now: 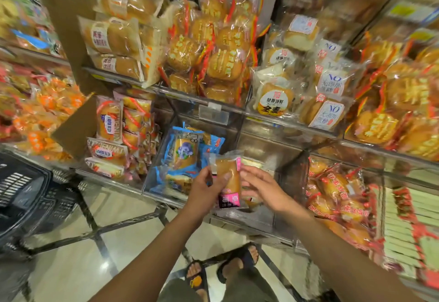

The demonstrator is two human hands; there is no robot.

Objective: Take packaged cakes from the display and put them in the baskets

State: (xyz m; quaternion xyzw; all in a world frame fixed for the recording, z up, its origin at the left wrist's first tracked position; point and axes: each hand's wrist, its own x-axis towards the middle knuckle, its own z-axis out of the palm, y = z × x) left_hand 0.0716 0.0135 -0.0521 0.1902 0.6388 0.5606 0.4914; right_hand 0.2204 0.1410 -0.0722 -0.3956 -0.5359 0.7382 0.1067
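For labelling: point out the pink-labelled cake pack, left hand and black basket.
pink-labelled cake pack (231,171), head view, cake's middle.
left hand (205,193), head view, back of hand.
black basket (16,185), head view, slatted wall.

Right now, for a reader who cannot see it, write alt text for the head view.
The left hand holds a pink-labelled packaged cake before a display of wrapped cakes; the open right hand is beside it. A dark basket sits lower left.
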